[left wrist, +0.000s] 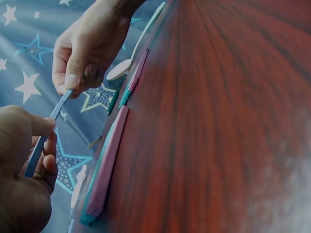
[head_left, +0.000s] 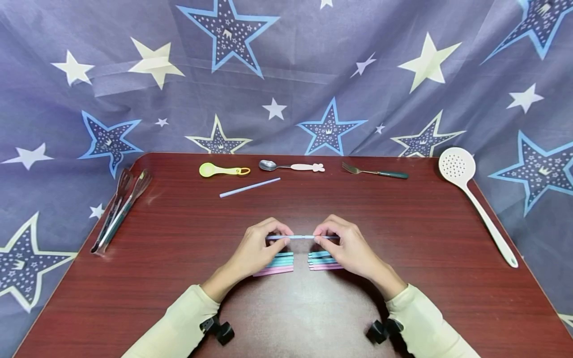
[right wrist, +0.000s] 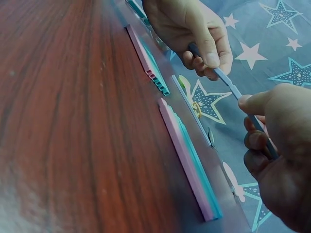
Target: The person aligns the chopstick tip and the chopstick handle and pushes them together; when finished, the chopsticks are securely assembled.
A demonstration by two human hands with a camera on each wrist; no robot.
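A thin blue stick [head_left: 302, 237] is held level in the air between both hands, with a narrower joint showing near its middle in the wrist views. My left hand [head_left: 258, 244] pinches its left part between thumb and fingers. On the other side of the joint, my right hand [head_left: 351, 246] pinches the right part the same way. Below the left hand lies a row of teal and pink stick pieces [head_left: 278, 266], whose facing ends look hollow in the right wrist view. A matching row of pieces [head_left: 319, 261] lies partly hidden under the right hand.
Behind the hands lies a lavender-blue stick [head_left: 249, 188]. Along the back edge are a yellow-green measuring spoon [head_left: 219, 170], a spoon [head_left: 295, 167] and a fork [head_left: 376, 172]. Whisk-like utensils [head_left: 121, 211] lie at the left edge, a white skimmer [head_left: 481, 206] at the right.
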